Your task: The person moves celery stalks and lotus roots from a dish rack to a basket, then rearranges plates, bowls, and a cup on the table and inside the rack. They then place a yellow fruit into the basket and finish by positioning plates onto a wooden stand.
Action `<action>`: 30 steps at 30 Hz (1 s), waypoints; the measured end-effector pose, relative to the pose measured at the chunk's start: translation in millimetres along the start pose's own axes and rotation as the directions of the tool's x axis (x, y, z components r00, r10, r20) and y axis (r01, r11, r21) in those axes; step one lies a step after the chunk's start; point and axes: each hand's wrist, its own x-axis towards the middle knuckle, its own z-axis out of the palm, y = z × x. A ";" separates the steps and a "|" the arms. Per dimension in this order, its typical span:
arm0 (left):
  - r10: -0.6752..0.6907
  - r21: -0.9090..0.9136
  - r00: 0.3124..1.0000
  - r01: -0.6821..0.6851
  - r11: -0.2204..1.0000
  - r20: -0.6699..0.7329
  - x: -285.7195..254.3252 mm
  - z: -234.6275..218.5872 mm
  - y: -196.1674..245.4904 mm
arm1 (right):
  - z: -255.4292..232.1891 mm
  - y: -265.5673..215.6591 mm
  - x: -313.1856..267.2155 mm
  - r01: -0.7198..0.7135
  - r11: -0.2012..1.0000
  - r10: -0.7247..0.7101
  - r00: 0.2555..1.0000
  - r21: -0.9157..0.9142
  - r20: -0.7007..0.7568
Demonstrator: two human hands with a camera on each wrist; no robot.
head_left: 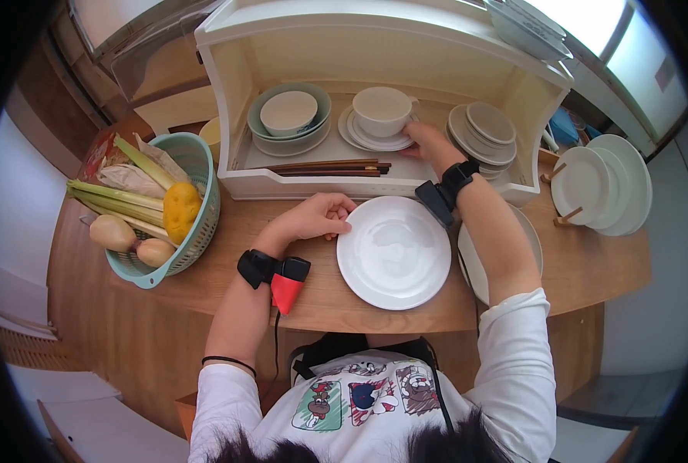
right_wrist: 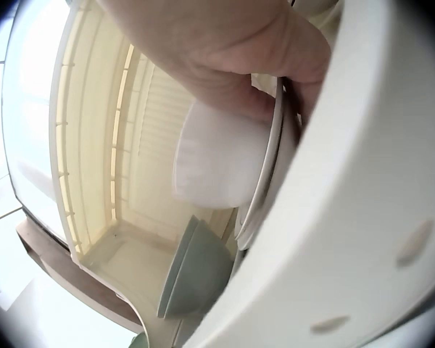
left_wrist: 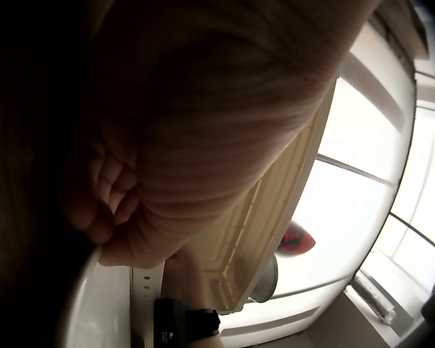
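Inside the white dish rack, a white cup [head_left: 382, 112] stands on a small stack of saucers [head_left: 354, 136]. My right hand [head_left: 429, 145] reaches in from the right and pinches the rim of a saucer [right_wrist: 274, 148] beside the cup, thumb and fingers on either side of the edge. On the table in front of the rack lies a large white plate [head_left: 394, 253]. My left hand [head_left: 317, 217] rests at the plate's left edge, fingers loosely curled and thumb right at the rim. In the left wrist view that plate's rim [left_wrist: 94, 304] shows just below the thumb.
Green bowls [head_left: 325, 123], dark chopsticks [head_left: 328, 168] and stacked small dishes [head_left: 490, 123] share the rack. A green basket [head_left: 212, 202] of vegetables stands left. Another plate [head_left: 525, 239] lies under my right forearm; upright plates [head_left: 583, 185] stand in a wooden holder at right.
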 end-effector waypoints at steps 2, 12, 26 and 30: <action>0.007 -0.006 1.000 -0.007 1.000 0.018 0.2 -1.0 -1.2 | 2.6 -4.5 -4.8 0.014 1.000 -0.013 1.000 0.012 -0.019; 0.015 -0.010 1.000 -0.015 1.000 -0.006 -0.3 -0.1 0.8 | 12.8 0.7 -4.8 0.064 0.994 -0.057 0.995 0.083 -0.077; 0.012 0.023 1.000 -0.011 1.000 -0.003 -1.1 0.3 2.2 | -30.1 -7.4 -40.0 0.117 0.987 -0.130 0.984 0.106 0.123; 0.015 0.021 1.000 -0.015 1.000 0.002 -0.6 0.4 1.0 | -51.6 -9.2 -96.4 0.125 0.990 -0.133 0.978 0.059 0.158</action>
